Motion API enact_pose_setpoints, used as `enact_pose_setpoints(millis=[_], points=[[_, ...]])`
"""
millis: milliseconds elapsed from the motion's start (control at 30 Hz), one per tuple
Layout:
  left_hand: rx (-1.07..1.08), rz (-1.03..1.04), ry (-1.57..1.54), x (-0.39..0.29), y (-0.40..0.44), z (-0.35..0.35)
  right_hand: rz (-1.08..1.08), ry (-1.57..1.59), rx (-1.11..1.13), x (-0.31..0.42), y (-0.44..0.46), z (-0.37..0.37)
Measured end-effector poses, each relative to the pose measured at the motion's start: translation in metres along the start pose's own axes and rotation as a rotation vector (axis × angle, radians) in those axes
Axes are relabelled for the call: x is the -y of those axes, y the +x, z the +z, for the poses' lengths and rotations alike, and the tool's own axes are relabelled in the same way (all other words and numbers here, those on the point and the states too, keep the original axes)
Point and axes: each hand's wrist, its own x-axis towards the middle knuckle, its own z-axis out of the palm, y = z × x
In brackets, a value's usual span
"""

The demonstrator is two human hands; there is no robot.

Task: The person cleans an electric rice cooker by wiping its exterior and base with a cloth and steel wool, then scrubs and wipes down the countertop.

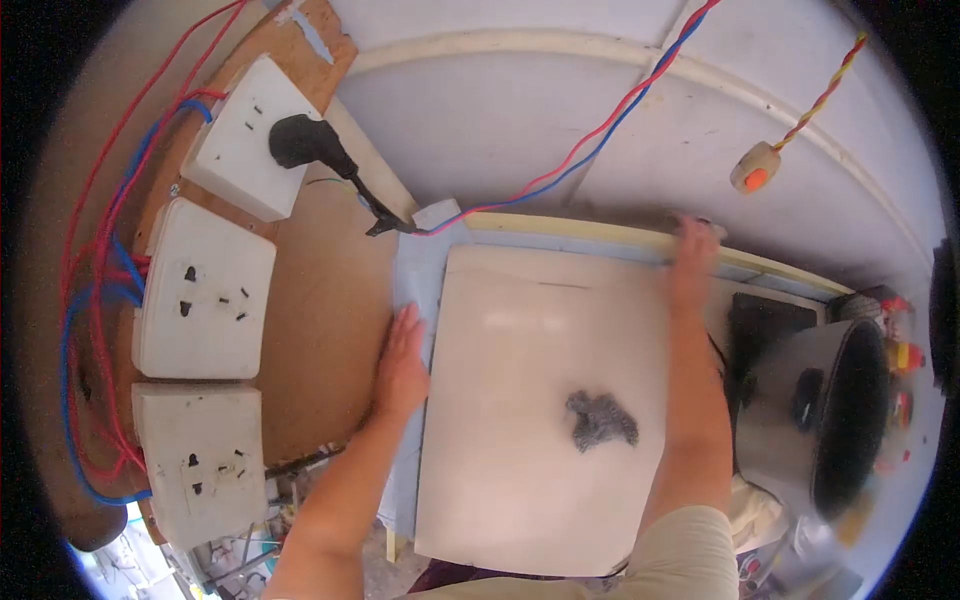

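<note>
A pale board (530,340) with a glossy top lies in front of me. On it sits a crumpled dark grey clump (602,420), perhaps a wire scouring pad. My left hand (402,365) rests at the board's left edge, over a light blue strip, its fingers stretched out and nothing visible in it. Across the far right corner reaches my right hand (695,250), up at the yellowish ledge (590,230) along the wall. Motion smears its fingers; a small greyish thing shows by the fingertips, but whether I hold it is unclear.
Left, white socket boxes (205,290) hang on a wooden board with red and blue wires; a black plug (305,143) sits in one. A twisted cable (600,140) crosses the wall. Right are a large metal pot (790,420) and a hanging switch (756,168).
</note>
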Motion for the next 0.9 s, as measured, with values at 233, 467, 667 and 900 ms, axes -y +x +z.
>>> enact_pose_setpoints(millis=[233,467,667,900], points=[[0.003,-0.006,-0.029,-0.002,0.003,-0.001,0.221,-0.288,-0.468,0.08,-0.046,0.064],[0.03,-0.006,-0.038,-0.003,0.003,-0.003,0.089,-0.051,-0.104,0.143,-0.077,0.209],[0.004,0.034,-0.065,-0.002,0.004,-0.003,0.076,0.349,0.093,0.193,-0.095,0.227],[0.0,-0.001,-0.071,-0.003,0.004,-0.002,0.706,0.88,0.294,0.228,-0.143,0.149]])
